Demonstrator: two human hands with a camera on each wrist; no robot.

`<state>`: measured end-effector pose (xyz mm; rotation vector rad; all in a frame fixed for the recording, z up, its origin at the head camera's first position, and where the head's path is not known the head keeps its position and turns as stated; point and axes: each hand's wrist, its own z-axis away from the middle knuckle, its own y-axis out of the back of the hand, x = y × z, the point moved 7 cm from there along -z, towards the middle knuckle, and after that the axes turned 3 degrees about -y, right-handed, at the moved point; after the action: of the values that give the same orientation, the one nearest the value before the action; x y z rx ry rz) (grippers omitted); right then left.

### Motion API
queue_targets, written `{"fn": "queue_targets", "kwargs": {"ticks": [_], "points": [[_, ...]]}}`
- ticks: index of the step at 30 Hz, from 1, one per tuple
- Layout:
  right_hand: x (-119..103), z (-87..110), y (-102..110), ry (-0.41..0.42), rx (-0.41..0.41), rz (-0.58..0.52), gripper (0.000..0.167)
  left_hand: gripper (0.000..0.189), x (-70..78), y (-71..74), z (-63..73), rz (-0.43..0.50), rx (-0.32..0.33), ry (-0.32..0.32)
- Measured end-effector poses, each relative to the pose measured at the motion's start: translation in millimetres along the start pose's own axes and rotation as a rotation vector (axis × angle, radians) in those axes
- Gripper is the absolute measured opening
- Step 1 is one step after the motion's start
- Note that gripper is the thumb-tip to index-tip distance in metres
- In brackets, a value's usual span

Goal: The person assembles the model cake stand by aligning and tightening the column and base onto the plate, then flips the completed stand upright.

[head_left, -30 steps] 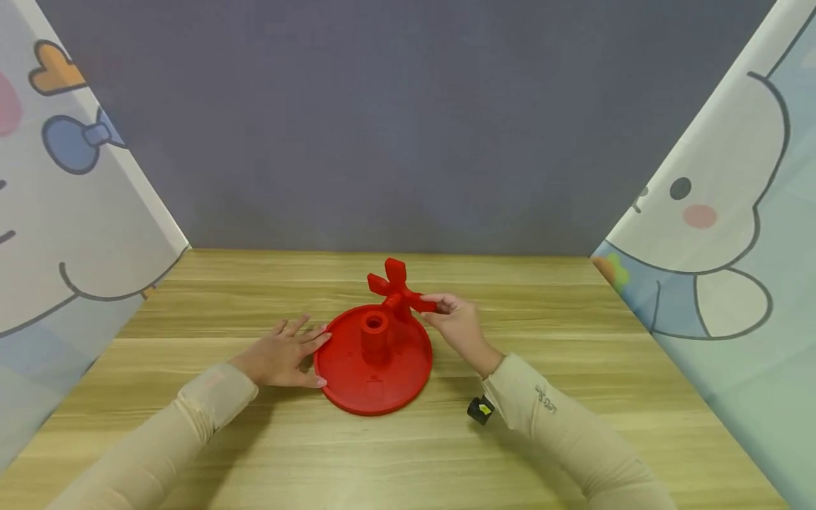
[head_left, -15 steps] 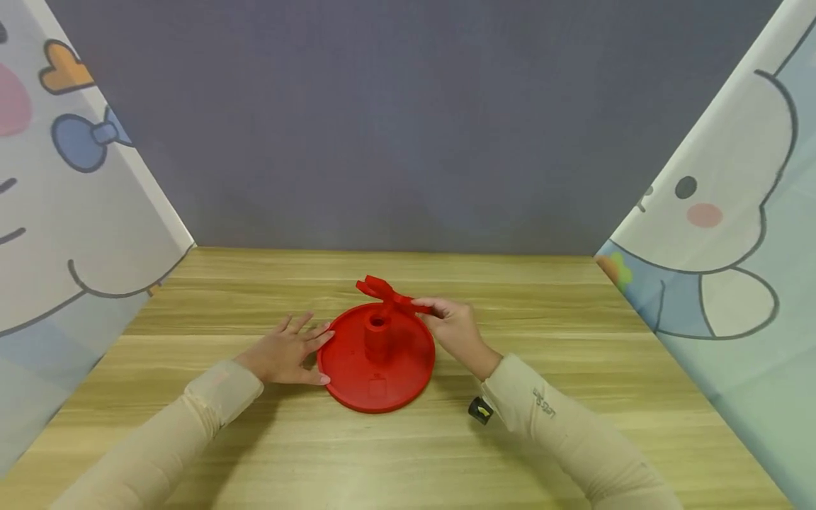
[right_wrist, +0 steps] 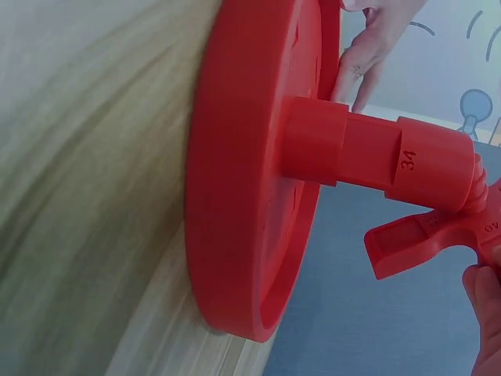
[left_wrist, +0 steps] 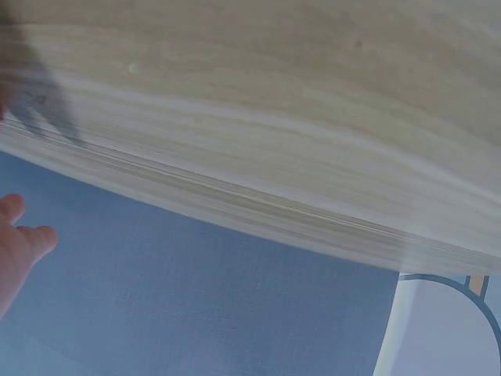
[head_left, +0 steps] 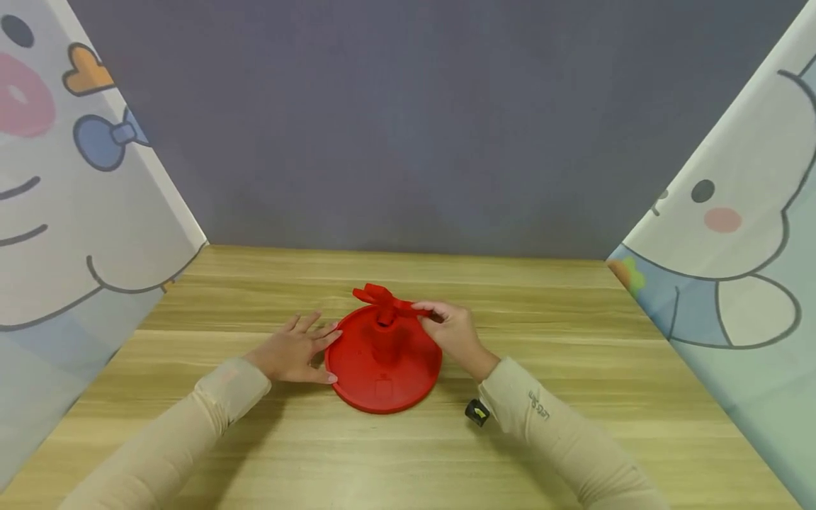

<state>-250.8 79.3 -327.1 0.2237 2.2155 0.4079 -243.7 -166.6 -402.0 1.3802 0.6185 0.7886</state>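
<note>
A red round base [head_left: 357, 386] with a raised rim lies on the table, and a hollow red post [head_left: 384, 348] stands up from its middle. My right hand [head_left: 454, 334] pinches one arm of a red winged knob [head_left: 376, 294] between thumb and fingers. In the right wrist view the knob's threaded stem [right_wrist: 477, 184] sits at the mouth of the post, its arms tilted to the post's axis. Spread along the base's left rim, the fingers of my left hand [head_left: 290, 353] touch it. The left wrist view catches only fingertips [left_wrist: 35, 239] at its edge.
The wood-grain table [head_left: 306, 453] runs back to a dark grey wall panel [head_left: 408, 127]. Cartoon-printed cloths [head_left: 127, 234] flank both sides. A small black block with a yellow mark [head_left: 477, 412] shows at my right cuff.
The knob has tipped from arms raised to a flatter pose, and its stem has come over the post's mouth. My left hand keeps its place at the rim.
</note>
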Motion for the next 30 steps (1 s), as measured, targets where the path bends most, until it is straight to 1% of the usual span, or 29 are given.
{"fn": "queue_targets", "kwargs": {"ticks": [3, 6, 8, 12, 14, 17, 22, 27, 30], "points": [[1.3, 0.2, -0.4, 0.027, 0.01, -0.005, 0.023, 0.089, -1.2, -0.5, -2.3, 0.004, -0.006, -0.004], [3.8, -0.4, 0.1, 0.003, 0.014, -0.026, 0.019, 0.089, -1.4, 0.0, -4.6, 0.013, -0.003, -0.01], [4.0, -0.8, 0.0, 0.002, 0.01, -0.027, 0.018, 0.089, -1.4, 0.2, -5.3, 0.023, 0.002, -0.013], [2.7, -0.1, -1.5, 0.053, 0.003, -0.014, 0.022, 0.09, -1.2, -1.4, -3.2, 0.046, -0.002, -0.013], [3.3, 0.7, -2.4, 0.065, 0.002, -0.022, 0.023, 0.09, -0.7, -2.4, -1.3, 0.059, -0.006, -0.01], [4.5, 1.9, -3.7, 0.041, -0.003, -0.061, 0.024, 0.09, -0.3, -3.4, 0.6, 0.074, -0.009, -0.001], [5.0, 3.4, -3.3, -0.022, -0.004, -0.082, 0.02, 0.091, 0.4, -3.4, 1.9, 0.107, -0.027, 0.003], [5.5, 0.9, -0.6, -0.073, 0.019, -0.118, 0.016, 0.09, -0.9, 1.8, -1.4, 0.086, -0.004, -0.013], [4.3, -1.5, -1.7, -0.083, 0.019, -0.134, 0.014, 0.089, -2.3, 1.3, -1.5, 0.086, -0.006, -0.012]]}}
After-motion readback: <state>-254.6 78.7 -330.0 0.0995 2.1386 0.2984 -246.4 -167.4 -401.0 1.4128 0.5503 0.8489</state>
